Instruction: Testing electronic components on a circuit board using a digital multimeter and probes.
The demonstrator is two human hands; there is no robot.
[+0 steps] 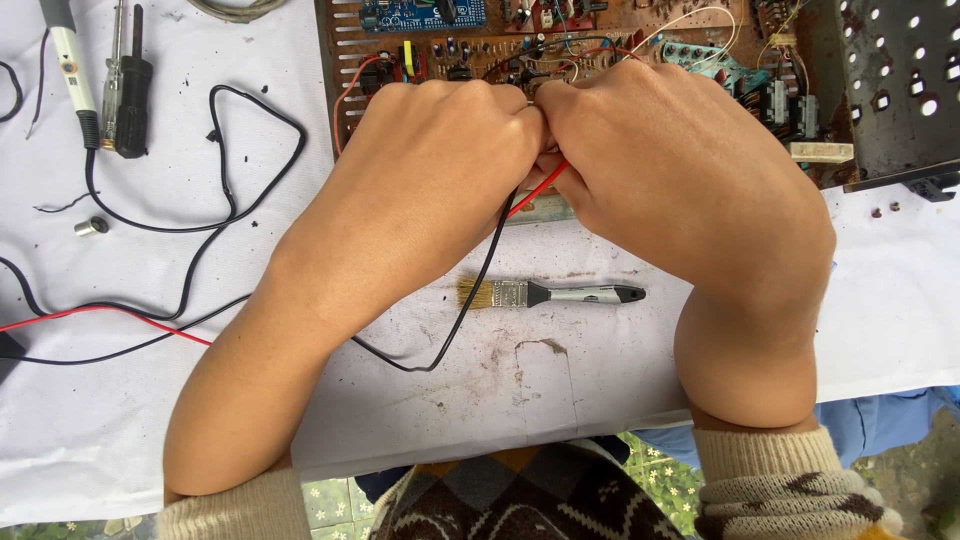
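Centrally, hands (540, 150) at board edge (440, 60)

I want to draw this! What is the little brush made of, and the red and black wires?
The brush looks to have pale straw-coloured bristles, a shiny metal band and a smooth grey and black handle, probably plastic. The red wire and black wire have smooth, bendy coats, likely plastic; any metal inside is hidden.

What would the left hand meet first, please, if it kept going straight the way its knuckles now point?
Probably the brown circuit board: the left hand points up the picture, and the board's components lie just past its knuckles. How high the hand sits above them is unclear.
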